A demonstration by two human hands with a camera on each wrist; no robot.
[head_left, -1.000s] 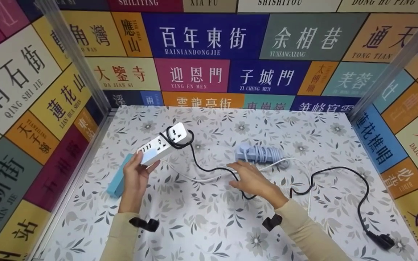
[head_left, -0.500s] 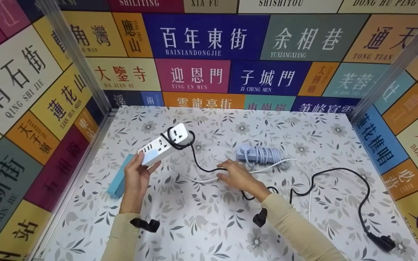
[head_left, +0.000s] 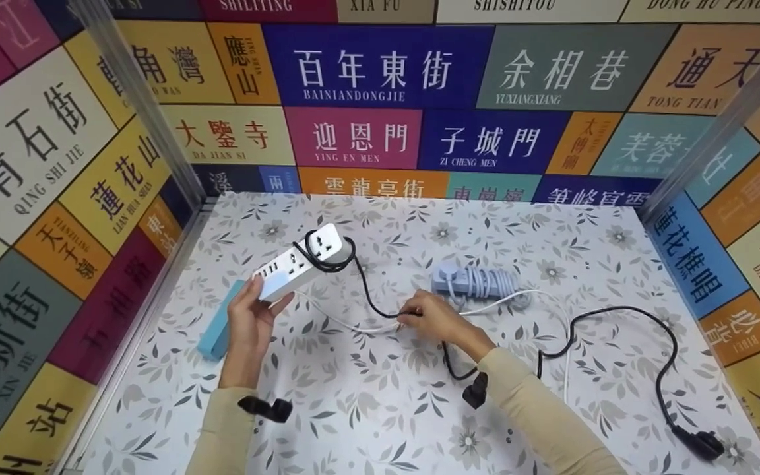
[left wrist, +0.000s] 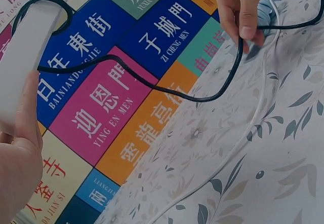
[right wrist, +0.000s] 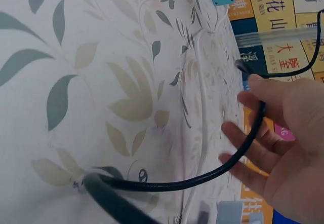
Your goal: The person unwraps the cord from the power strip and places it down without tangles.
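Cord now pinched in the right grip

A second ago the right fingers were held spread just above the cord; now it is pinched between thumb and forefinger, the remaining fingers being seen loosely extended in the right wrist view. For the work in hand, it may be judged, the slack has thereby been secured at both ends, while the longer run beyond is left loose. The strip, white, is held at a slant by the left grip, clasped with the thumb on top, and has hardly been shifted. Black cord is wound round its far end, and the loose run is ended by a plug near the right side.

The tabletop is covered in white, printed with grey flowers and leaves. A blue strip, wrapped in pale cable, is set just beyond the right grip; a white wire is partly hidden behind that grip, and a teal block by the left arm. The space is enclosed by walls patterned with coloured, lettered panels.
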